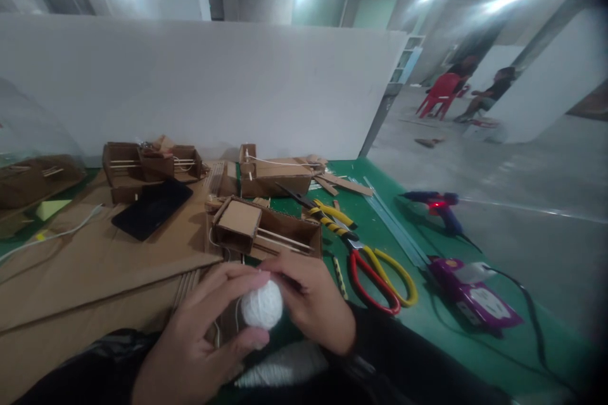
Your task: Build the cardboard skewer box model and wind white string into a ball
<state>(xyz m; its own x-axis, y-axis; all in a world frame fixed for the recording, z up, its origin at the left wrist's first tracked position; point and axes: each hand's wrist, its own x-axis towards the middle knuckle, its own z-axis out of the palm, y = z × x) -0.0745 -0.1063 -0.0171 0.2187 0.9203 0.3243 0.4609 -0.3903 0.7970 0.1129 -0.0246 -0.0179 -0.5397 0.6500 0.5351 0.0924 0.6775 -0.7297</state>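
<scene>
My left hand [204,329] curves around a ball of white string [262,305], thumb below it and fingers over its top. From the other side my right hand [311,300] closes against the ball with bent fingers, partly hidden behind it. A loose strand hangs at the ball's left. Under my hands lies a larger cone of white string [285,366], partly covered by my sleeve. Just beyond my hands stands an open cardboard box [289,228] with thin sticks across it and a cardboard block [239,221] at its left end.
To the right lie pliers [327,212], red-and-yellow-handled scissors [375,278], a glue gun [439,205] with a red light, and a purple power strip [475,297] with cables. At left are cardboard sheets [57,266] and a black tablet-like slab [152,209]. A white partition [213,88] stands behind.
</scene>
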